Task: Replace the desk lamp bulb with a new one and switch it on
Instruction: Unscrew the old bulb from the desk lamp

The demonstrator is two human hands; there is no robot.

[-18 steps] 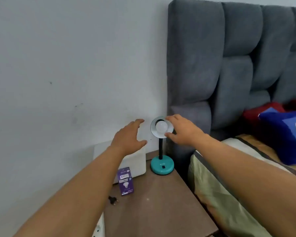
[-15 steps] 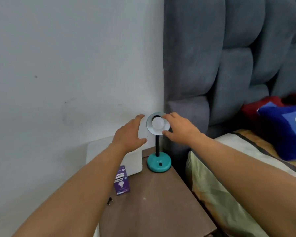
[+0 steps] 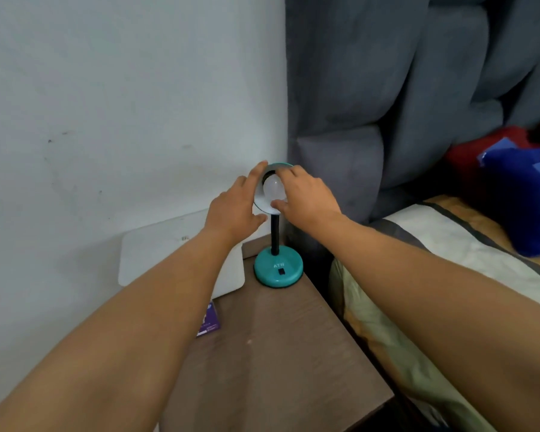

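Observation:
A small desk lamp with a teal base [image 3: 278, 271] and a black neck stands at the back of the brown nightstand [image 3: 281, 363]. Its round shade [image 3: 260, 201] faces me with a white bulb [image 3: 272, 188] inside. My left hand [image 3: 234, 207] spans the shade's left rim, index finger over the top and thumb underneath. My right hand [image 3: 307, 194] comes in from the right, with its fingertips and thumb pinching the bulb. A purple bulb box [image 3: 210, 322] lies on the nightstand, mostly hidden behind my left forearm.
A white box [image 3: 175, 254] leans against the wall left of the lamp. A grey padded headboard [image 3: 387, 88] rises behind it. The bed [image 3: 443, 269] with a blue pillow [image 3: 518, 201] lies right of the nightstand.
My left hand has moved right, from open air onto the shade's rim. My right hand has closed in around the bulb. The view has shifted down and closer.

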